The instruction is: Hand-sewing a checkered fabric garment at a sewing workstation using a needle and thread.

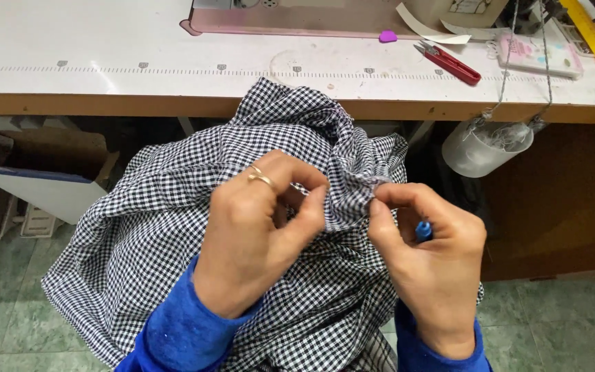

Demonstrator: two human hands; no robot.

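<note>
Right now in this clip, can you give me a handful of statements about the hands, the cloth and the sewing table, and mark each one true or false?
1. Both hands pinch the black-and-white checked fabric. True.
2. The left hand wears a gold ring. True.
3. The right hand holds a red tool. False: a small blue-handled tool shows between its fingers.
4. The red thread snips lie on the white table top. True.
5. The small purple piece lies on the floor. False: it lies on the table top, near the snips.
6. The clear plastic cup stands on the table. False: it hangs by strings below the table's edge.
</note>
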